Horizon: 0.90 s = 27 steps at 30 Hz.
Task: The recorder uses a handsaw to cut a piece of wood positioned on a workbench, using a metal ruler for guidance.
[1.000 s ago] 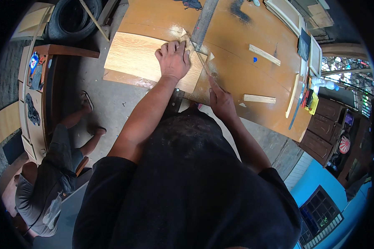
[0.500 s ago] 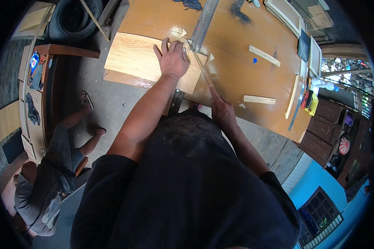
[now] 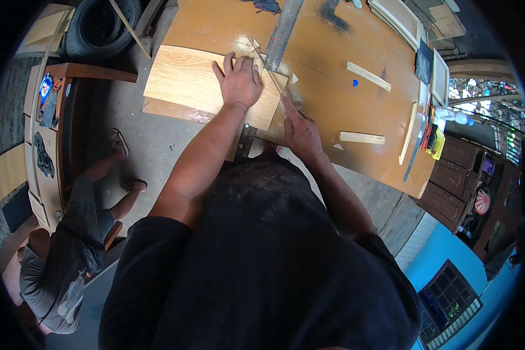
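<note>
A light wood-grain board [image 3: 181,76] lies on the worn tan worktable [image 3: 321,52]. My left hand [image 3: 239,81] presses on it near its right part, fingers spread. My right hand [image 3: 300,131] is closed on the handle of a long, thin blade tool [image 3: 271,73], which looks like a saw and slants forward and left across the board's right end. Pale sawdust and small offcut triangles [image 3: 294,79] lie around the blade. Loose wood strips [image 3: 361,137] rest to the right of my right hand.
At lower left a person [image 3: 70,251] in sandals sits beside a cabinet [image 3: 44,163]. A tire [image 3: 76,32] stands at upper left. Stacked white frames [image 3: 394,17] and tools [image 3: 431,137] line the table's right edge. A brown cabinet [image 3: 449,181] stands beyond it.
My right hand has pushed forward and left with the blade tool, so the blade reaches further past the board's far edge. My left hand stays on the board, shifted very slightly.
</note>
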Available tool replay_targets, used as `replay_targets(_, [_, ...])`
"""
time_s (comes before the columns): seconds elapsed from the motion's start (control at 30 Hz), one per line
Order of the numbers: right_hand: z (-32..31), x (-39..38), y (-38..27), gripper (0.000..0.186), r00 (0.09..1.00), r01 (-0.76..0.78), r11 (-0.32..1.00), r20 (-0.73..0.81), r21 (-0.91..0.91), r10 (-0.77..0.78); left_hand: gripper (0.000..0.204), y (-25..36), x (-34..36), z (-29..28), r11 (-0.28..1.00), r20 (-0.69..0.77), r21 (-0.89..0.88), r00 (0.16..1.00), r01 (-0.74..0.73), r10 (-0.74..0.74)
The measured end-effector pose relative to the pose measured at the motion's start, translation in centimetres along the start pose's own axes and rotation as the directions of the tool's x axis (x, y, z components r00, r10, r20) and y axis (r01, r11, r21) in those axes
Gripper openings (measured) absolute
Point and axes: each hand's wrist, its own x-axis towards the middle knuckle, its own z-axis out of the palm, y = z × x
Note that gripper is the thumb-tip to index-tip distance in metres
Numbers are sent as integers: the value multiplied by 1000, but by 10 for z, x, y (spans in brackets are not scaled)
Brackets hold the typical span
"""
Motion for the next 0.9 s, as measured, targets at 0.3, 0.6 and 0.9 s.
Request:
replay_targets(0.3, [-12, -15, -14, 47, 987, -136, 991, 89, -12, 137, 35, -2, 2, -1, 1000, -2, -4, 1000, 9, -9])
replay_targets(0.6, [2, 12, -6, 48, 989, -112, 992, 93, -60, 117, 37, 2, 5, 1, 999, 32, -12, 999, 43, -42])
replay_targets(0.9, [-28, -29, -9, 47, 980, -147, 989, 131, -9, 147, 37, 0, 3, -2, 999, 46, 9, 998, 44, -44])
